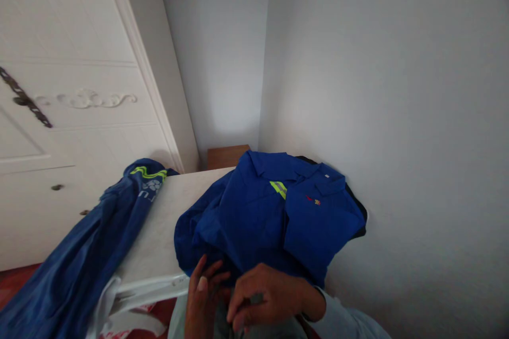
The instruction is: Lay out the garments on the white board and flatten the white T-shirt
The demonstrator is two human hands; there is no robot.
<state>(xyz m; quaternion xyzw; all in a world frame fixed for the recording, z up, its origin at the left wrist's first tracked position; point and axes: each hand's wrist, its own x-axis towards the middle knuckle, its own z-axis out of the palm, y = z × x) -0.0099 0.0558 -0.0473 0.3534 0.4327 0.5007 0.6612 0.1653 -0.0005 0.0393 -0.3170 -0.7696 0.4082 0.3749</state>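
Observation:
A blue work jacket (258,217) with a collar, a small chest emblem and a yellow-green reflective strip lies spread at the far side of a white table (153,243). Close to its near edge, my left hand (203,296) is raised with the fingers apart and nothing visible in it. Beside it, my right hand (272,294) is closed, thumb and fingers bent together over my lap. Whatever lies between those fingers, if anything, is too dark to make out. The jacket's lower part is partly hidden behind both hands.
Another blue garment (119,222) with yellow-green stripes and white print hangs over the table's left side. A white cabinet (87,37) with metal handles stands at the left. Pale walls (377,90) meet behind the table, near a brown wooden piece (226,157).

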